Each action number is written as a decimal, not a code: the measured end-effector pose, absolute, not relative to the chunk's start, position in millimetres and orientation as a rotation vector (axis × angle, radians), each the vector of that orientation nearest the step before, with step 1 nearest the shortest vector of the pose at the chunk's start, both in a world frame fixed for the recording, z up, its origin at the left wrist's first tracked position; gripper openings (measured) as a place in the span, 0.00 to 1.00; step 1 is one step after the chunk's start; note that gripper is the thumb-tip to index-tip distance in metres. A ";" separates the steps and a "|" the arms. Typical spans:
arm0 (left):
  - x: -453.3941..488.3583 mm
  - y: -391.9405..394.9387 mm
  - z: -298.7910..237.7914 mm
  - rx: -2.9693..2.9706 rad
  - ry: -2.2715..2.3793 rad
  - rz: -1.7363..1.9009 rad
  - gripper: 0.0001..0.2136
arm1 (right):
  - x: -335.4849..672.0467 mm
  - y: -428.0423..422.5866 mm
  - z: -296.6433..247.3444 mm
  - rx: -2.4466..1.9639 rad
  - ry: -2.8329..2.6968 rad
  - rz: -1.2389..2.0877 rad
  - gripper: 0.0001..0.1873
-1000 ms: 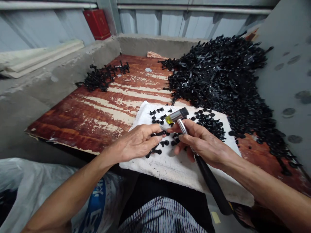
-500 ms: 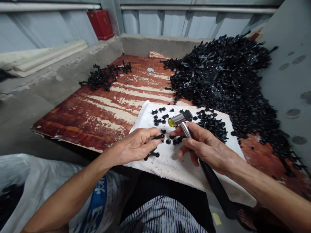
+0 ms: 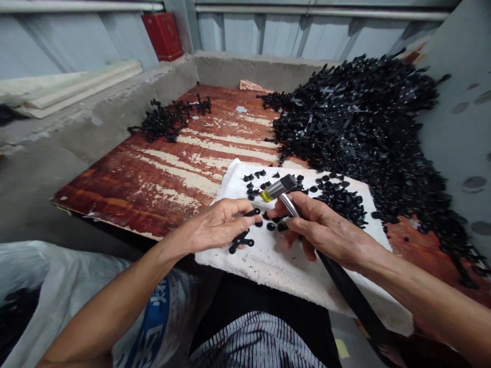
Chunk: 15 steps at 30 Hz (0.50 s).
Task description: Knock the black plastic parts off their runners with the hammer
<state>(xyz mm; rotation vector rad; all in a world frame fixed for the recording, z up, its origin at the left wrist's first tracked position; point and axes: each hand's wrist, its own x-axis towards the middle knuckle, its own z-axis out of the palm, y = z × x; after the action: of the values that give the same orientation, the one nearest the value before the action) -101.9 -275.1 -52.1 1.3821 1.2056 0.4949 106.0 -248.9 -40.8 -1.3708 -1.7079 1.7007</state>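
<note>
My right hand (image 3: 322,227) grips a small hammer by its shaft, with the steel-and-yellow head (image 3: 278,188) raised over a white padded cloth (image 3: 299,276) and the black handle (image 3: 353,291) running down past my wrist. My left hand (image 3: 217,227) pinches a black moulded plastic runner (image 3: 251,212) between its fingertips. A branched black piece (image 3: 241,241) lies on the cloth just beyond that hand. Several loose black plastic parts (image 3: 270,226) are scattered between my hands, and a denser cluster (image 3: 343,203) sits at the cloth's right side.
A large heap of black plastic parts (image 3: 356,122) covers the right of the red-brown peeling wooden board (image 3: 146,189). A smaller heap (image 3: 166,120) lies at its far left. Concrete ledges and a corrugated metal wall surround it, with a red box (image 3: 163,36) beyond. A white sack (image 3: 76,286) sits by my left knee.
The view has drifted slightly, shifting the scene rightward. The hammer head has tilted and stays over the cloth. My left hand has moved little and still pinches the runner.
</note>
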 end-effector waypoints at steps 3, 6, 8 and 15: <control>-108.2 -269.1 -48.1 1.387 1.242 0.559 0.14 | 104.8 -248.0 -39.5 -1.382 -1.674 1.667 0.14; -114.9 -256.3 -45.8 1.409 1.277 0.699 0.13 | 100.0 -243.2 -38.4 -1.366 -1.637 1.619 0.14; -117.4 -247.0 -47.1 1.417 1.279 0.743 0.12 | 96.2 -239.8 -37.9 -1.369 -1.622 1.613 0.15; -116.6 -229.6 -56.9 1.510 1.211 0.632 0.11 | 90.3 -236.4 -41.9 -1.378 -1.628 1.634 0.14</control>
<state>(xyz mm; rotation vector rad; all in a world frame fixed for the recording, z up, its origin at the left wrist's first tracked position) -116.6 -229.6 -56.9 1.5098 1.2112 0.6317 90.3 -236.4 -41.9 -1.3780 -1.6279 1.6338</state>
